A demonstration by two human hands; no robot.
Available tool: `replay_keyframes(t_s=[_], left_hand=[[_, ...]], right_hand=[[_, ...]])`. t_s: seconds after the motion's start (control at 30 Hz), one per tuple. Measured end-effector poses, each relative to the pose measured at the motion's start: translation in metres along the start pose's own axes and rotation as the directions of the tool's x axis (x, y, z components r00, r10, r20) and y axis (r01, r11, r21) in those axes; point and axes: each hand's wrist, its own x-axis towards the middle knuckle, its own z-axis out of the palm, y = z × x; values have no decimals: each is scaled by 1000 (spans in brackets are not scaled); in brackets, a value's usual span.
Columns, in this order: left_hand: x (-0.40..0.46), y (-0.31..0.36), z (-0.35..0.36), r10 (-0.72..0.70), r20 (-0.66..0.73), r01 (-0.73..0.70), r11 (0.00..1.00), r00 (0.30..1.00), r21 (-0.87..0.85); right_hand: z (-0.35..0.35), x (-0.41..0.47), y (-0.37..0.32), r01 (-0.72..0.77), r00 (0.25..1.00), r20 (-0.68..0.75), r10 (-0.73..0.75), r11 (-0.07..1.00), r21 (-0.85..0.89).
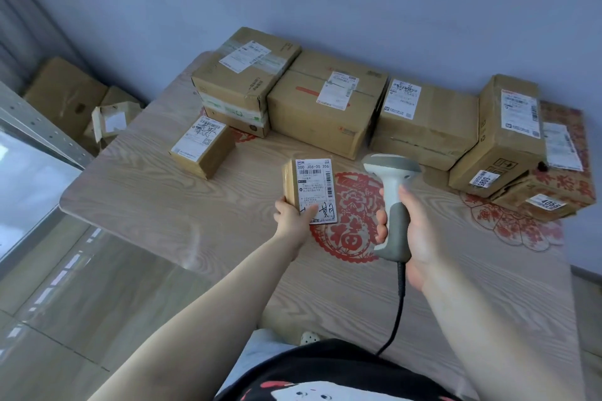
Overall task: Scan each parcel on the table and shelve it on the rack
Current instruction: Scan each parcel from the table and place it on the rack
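Note:
My left hand (291, 216) grips a small cardboard parcel (311, 185) by its lower end and holds it above the wooden table (146, 192), white shipping label facing me. To its right, my right hand (410, 231) holds a grey and white corded barcode scanner (392, 202) by the handle, its head level with the parcel's top. Another small parcel (203, 146) lies on the table to the left. Several larger cardboard parcels (325, 104) line the table's far edge against the wall.
A metal rack post (42, 127) and a shelf edge stand at the left. Behind it, cardboard boxes (65, 98) sit on the floor. Red paper-cut decorations (350, 221) lie flat on the tabletop. The scanner cable (395, 312) hangs down toward my body.

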Motion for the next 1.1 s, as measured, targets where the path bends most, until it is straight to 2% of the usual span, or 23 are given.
replay_keyframes(t_s=[0.3, 1.0, 1.1], left_hand=[[-16, 14, 3, 75, 16, -74, 997, 997, -38], [-17, 9, 2, 55, -23, -57, 997, 998, -53], [-16, 6, -7, 33, -26, -36, 994, 999, -105]], right_hand=[[26, -19, 6, 121, 974, 205, -99, 987, -101], [27, -20, 5, 98, 976, 207, -75, 989, -107], [26, -19, 6, 77, 979, 195, -57, 993, -94]])
